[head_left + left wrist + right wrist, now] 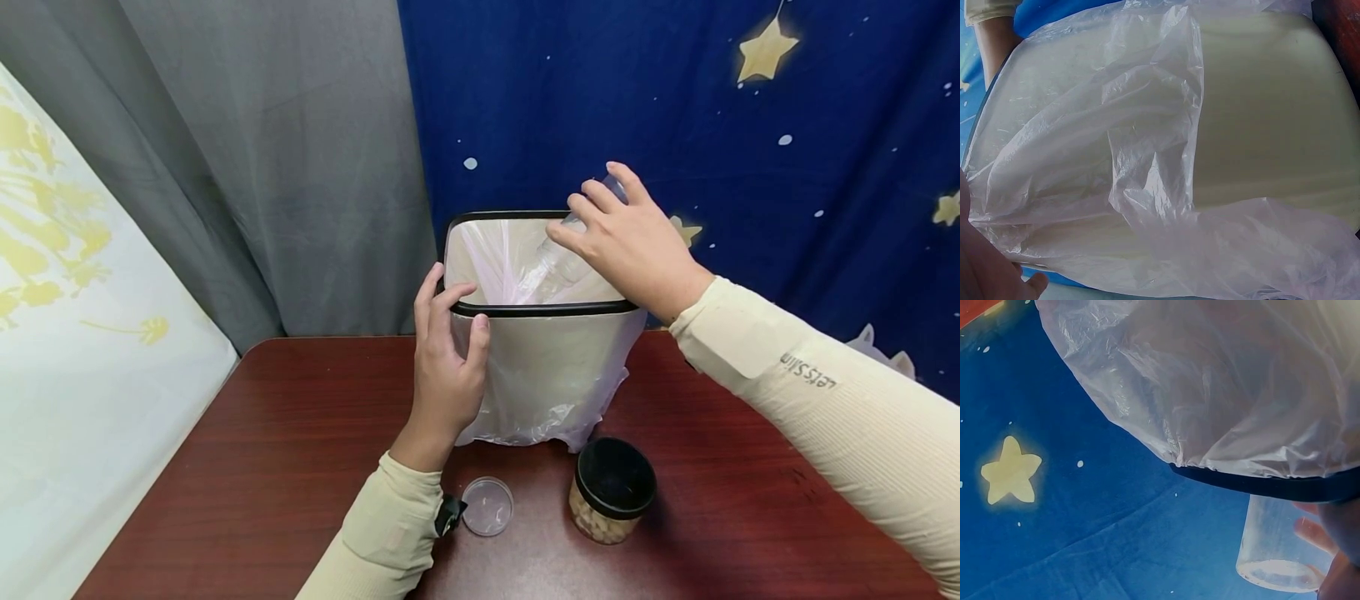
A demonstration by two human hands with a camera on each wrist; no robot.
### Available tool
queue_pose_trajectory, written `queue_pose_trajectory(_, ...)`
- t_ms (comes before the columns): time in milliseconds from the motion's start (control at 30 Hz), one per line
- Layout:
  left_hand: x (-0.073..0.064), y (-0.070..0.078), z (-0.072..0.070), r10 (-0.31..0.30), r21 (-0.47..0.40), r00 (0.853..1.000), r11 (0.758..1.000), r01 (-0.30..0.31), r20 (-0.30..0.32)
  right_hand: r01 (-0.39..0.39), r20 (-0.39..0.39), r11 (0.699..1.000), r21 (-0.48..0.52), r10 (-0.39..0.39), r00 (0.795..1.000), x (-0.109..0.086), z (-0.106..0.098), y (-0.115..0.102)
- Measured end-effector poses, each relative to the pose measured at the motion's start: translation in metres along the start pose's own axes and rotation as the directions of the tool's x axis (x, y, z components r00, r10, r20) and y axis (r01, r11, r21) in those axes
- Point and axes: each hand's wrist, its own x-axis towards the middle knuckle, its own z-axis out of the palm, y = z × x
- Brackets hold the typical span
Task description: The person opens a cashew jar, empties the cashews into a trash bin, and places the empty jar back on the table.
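Observation:
A cream trash bin (547, 358) with a black rim stands upright on the table, lined with a thin pinkish plastic bag (491, 258) folded over its outside. My left hand (446, 367) holds the bin's front left corner, with the fingers at the rim and the thumb against the front. Above the bin's right side, my right hand (637, 242) grips a clear plastic container (1279, 550), tilted with its lower end inside the bin. What lies at the bottom of the bin is hidden. The bag's loose folds (1154, 181) fill much of the left wrist view.
In front of the bin, a black-lidded clear jar (611, 492) holds pale pieces. A round clear lid (488, 507) lies near my left wrist. The dark red table (315, 467) meets a grey curtain (300, 167) and a blue star-patterned curtain (525, 108) behind.

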Motion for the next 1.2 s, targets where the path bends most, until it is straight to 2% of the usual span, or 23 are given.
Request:
queue_pose_trajectory(300, -0.0002, 0.0003, -0.0007, 0.006, 0.003, 1.000, 1.000, -0.006, -0.001, -0.020, -0.010, 0.999, 0.051, 0.021, 1.000, 0.0000, -0.0004, 0.0002)
queue_pose_trajectory(900, -0.0003, -0.0002, 0.0008, 0.003, 0.011, 1.000, 1.000, -0.003, -0.001, -0.063, 0.014, 0.995, 0.080, 0.062, 0.998, -0.0022, -0.0023, 0.0013)
queue_pose_trajectory(1033, -0.0002, 0.0006, 0.0014, 0.006, 0.006, 1.000, 1.000, -0.006, -0.006, -0.082, 0.014, 0.993, 0.088, 0.081, 0.997, -0.0034, -0.0025, 0.0022)
queue_pose_trajectory(1200, -0.0004, 0.0011, 0.0018, 0.003, 0.006, 1.000, 1.000, -0.003, -0.002, -0.126, 0.052, 0.987, 0.105, 0.121, 0.991, -0.0061, -0.0043, 0.0035)
